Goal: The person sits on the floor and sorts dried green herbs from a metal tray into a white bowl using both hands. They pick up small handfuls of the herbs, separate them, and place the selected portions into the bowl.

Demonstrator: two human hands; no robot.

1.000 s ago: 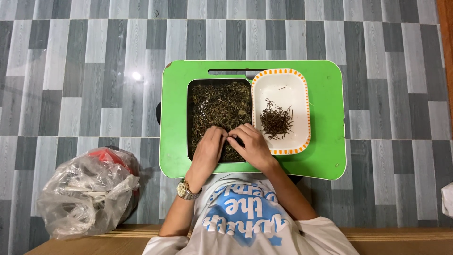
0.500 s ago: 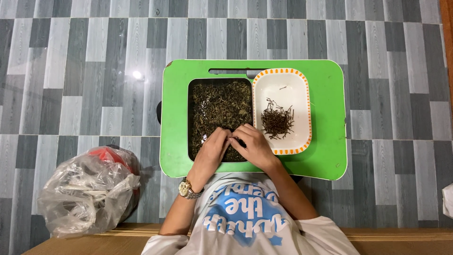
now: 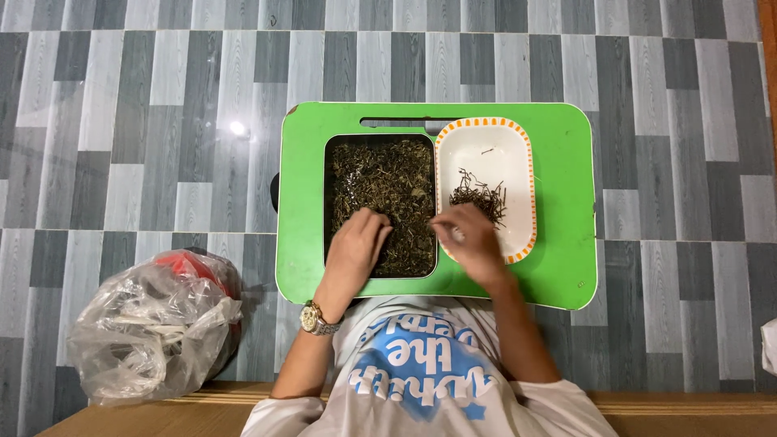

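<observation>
A green lap desk with rounded corners stands on a floor of grey and white striped tiles. On it sit two containers side by side, touching: a dark rectangular tray on the left, filled with dried dark green leaves, and a white oblong dish with an orange dashed rim on the right. A small heap of thin dark stems lies in the middle of the dish.

The left hand rests in the near part of the tray, its fingers curled down into the leaves; whether they pinch anything cannot be told. A metal wristwatch sits on that wrist. The right hand is over the near left edge of the dish, just beside the stems, blurred; its fingers are drawn together, but what they hold, if anything, cannot be made out.

On the floor at the near left, well apart from the desk, lies a crumpled clear plastic bag with something red showing through its top. The person wears a white shirt with a blue print on the chest. A wooden edge runs along the near side.
</observation>
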